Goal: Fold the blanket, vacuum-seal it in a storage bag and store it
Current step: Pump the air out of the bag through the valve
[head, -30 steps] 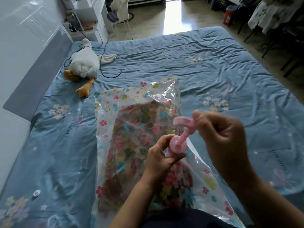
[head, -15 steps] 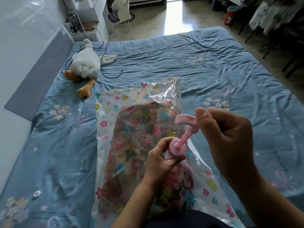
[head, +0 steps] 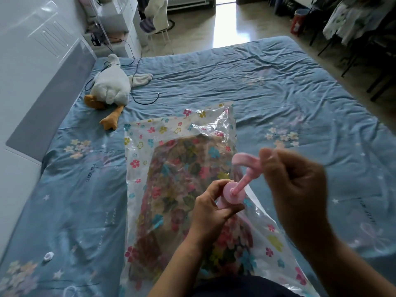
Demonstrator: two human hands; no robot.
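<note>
Pump [head: 234, 195] is being gripped on the bag [head: 147, 144] by the left hand [head: 211, 211]; its handle [head: 246, 160], at 1 o'clock, is being grasped by the right hand [head: 300, 189], presumably to draw air off the enclosed blanket [head: 182, 168].

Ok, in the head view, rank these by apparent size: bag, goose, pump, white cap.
1. bag
2. goose
3. pump, held close to the camera, so it looks enlarged; the gap to the goose is unsure
4. cap
</note>
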